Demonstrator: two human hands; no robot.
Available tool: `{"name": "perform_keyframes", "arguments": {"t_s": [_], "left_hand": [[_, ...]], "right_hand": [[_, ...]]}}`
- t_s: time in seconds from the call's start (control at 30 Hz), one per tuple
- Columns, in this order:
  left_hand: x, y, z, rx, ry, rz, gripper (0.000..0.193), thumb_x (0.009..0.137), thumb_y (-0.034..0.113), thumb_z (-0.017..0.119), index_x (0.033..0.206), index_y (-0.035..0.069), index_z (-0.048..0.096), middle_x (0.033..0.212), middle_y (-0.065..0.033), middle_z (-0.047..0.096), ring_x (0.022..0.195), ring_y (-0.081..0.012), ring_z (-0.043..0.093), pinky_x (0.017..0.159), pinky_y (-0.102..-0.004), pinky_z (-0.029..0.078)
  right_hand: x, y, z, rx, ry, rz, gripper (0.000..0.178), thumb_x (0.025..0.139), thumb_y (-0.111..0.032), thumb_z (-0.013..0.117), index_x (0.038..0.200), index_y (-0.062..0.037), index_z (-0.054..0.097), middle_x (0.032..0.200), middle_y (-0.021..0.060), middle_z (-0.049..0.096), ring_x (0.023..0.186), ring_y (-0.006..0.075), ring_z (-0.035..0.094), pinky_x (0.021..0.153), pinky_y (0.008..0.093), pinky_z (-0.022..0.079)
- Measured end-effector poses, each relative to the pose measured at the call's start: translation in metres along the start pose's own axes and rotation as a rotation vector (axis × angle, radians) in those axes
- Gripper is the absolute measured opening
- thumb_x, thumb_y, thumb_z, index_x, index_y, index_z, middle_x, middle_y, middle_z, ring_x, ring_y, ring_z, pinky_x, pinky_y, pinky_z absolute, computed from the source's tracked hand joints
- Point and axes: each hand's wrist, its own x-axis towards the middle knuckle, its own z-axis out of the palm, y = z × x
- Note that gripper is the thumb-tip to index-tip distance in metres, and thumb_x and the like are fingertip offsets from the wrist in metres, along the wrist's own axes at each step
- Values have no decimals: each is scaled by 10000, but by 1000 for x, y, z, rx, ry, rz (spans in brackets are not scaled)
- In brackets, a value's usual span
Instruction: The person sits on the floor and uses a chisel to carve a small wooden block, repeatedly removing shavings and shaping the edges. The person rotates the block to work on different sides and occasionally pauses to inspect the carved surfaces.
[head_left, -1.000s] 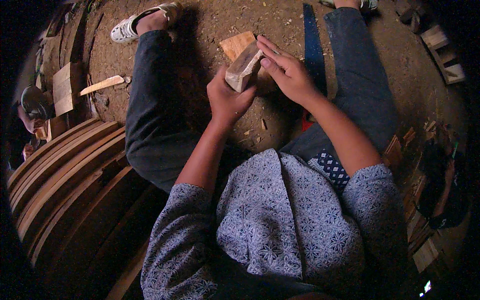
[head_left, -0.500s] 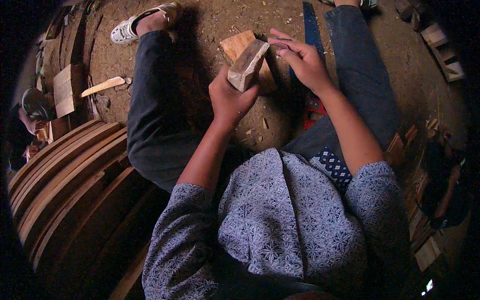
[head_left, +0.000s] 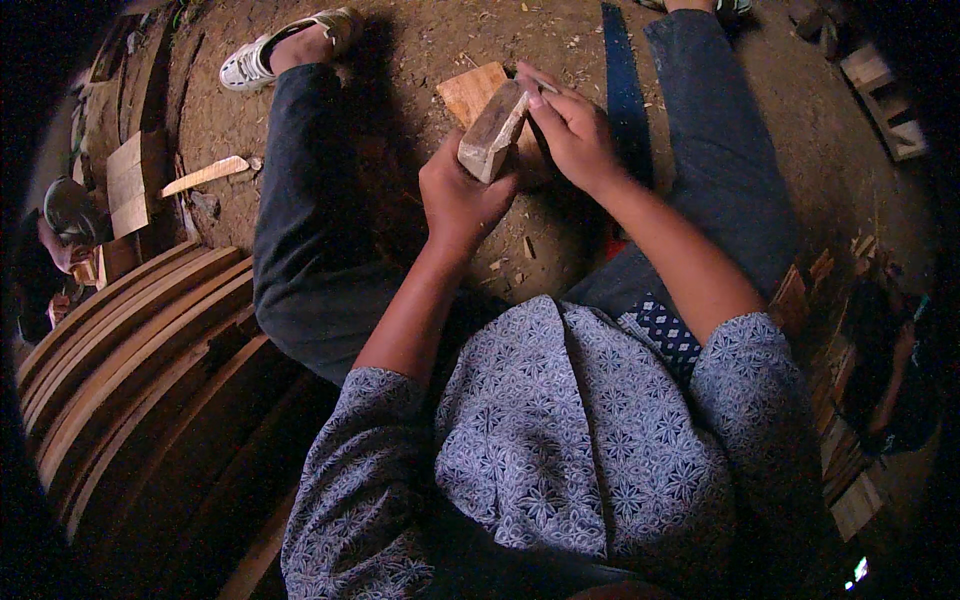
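Note:
My left hand (head_left: 462,195) is wrapped around a rough wooden block (head_left: 492,128), tilted with its far end up and a pale, chipped right edge. At that far end, my right hand (head_left: 572,130) has its thumb and fingers closed against the block's edge. A small greyish thing seems to sit between these fingers, too small to make out. Just beyond and below the block lies a flat, lighter piece of wood (head_left: 470,92), partly hidden by the block and hands. To the right, on the ground, a handsaw's blue blade (head_left: 627,85) passes beneath my right forearm; its red handle is mostly covered.
My legs are spread on either side over an earth floor (head_left: 430,35) strewn with wood chips. Curved stacked boards (head_left: 130,330) stand at the left. A pale wood sliver (head_left: 205,176) lies near my left leg. Wooden pieces (head_left: 885,100) lie at the far right.
My right hand has moved left onto the block's far end, and its fingers have closed there. The saw's red handle is now mostly covered. My left hand and the block have barely moved.

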Motion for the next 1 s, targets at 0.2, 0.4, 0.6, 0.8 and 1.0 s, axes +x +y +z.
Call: {"name": "perform_keyframes", "arguments": {"t_s": [0.2, 0.4, 0.6, 0.8, 1.0], "left_hand": [[-6, -7, -5, -16, -50, -11, 328, 614, 133, 759, 866, 14, 585, 777, -172, 661, 756, -286, 685, 679, -344, 519], [1, 3, -5, 7, -48, 21, 334, 602, 138, 773, 854, 12, 594, 783, -175, 661, 762, -301, 683, 677, -341, 517], [1, -7, -3, -62, -8, -13, 343, 601, 137, 762, 868, -1, 597, 788, -186, 663, 782, -291, 689, 691, -333, 517], [6, -15, 0, -98, -25, -2, 335, 619, 139, 749, 882, -6, 599, 802, -179, 674, 789, -273, 694, 700, -330, 518], [11, -4, -1, -103, -33, -1, 340, 631, 135, 742, 907, -10, 607, 831, -168, 686, 805, -259, 695, 722, -323, 519]], "right_hand": [[-21, -49, 2, 187, -148, -157, 335, 955, -134, 424, 1151, 75, 599, 1263, 207, 568, 1218, 263, 519, 1044, 350, 357], [3, 3, -13, 115, 133, 35, 295, 951, -149, 475, 1080, 55, 644, 1235, 195, 593, 1159, 251, 567, 999, 320, 409], [2, -4, -13, 184, -25, 90, 309, 969, -167, 479, 1131, 59, 613, 1299, 167, 554, 1218, 229, 512, 1036, 315, 366], [-2, 11, 3, 331, -69, 65, 393, 993, -140, 424, 1331, 60, 448, 1453, 124, 388, 1353, 195, 339, 1117, 314, 237], [-4, 22, 10, 241, -6, -85, 392, 987, -102, 403, 1349, 43, 435, 1447, 123, 395, 1382, 213, 292, 1131, 333, 210]]}}
